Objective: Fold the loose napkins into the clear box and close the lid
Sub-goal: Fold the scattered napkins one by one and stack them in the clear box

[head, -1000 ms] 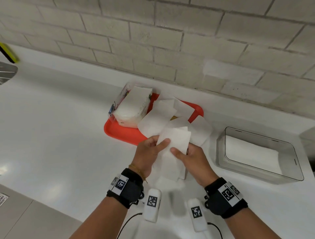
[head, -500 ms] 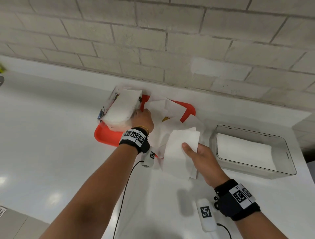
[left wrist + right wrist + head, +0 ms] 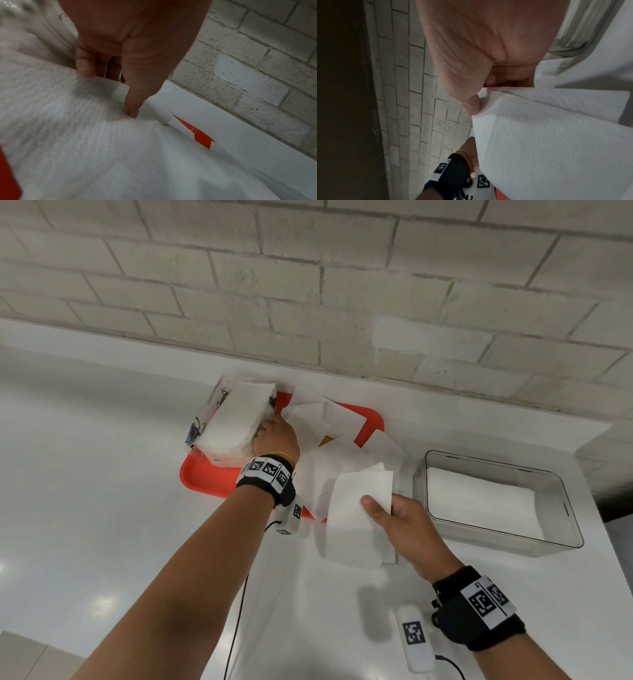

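My right hand (image 3: 380,508) pinches a folded stack of white napkins (image 3: 356,518) above the counter, thumb on top; the right wrist view shows the thumb (image 3: 471,105) pressing the napkin stack (image 3: 556,142). My left hand (image 3: 274,436) reaches onto the red tray (image 3: 205,479), beside the napkin pack (image 3: 236,422). In the left wrist view its thumb (image 3: 132,112) presses a loose napkin (image 3: 85,135) while curled fingers (image 3: 84,67) catch its edge. More loose napkins (image 3: 325,419) lie over the tray. The clear box (image 3: 568,529) stands open at the right with white napkins (image 3: 479,501) inside.
A brick wall (image 3: 308,285) runs behind the white counter (image 3: 85,474). The wrist-camera cable (image 3: 236,628) trails under my left forearm. A dark gap (image 3: 616,508) lies past the counter's right end.
My left hand let go of the folded stack and reached forward to the tray by the napkin pack. The right hand kept the stack and shifted slightly right.
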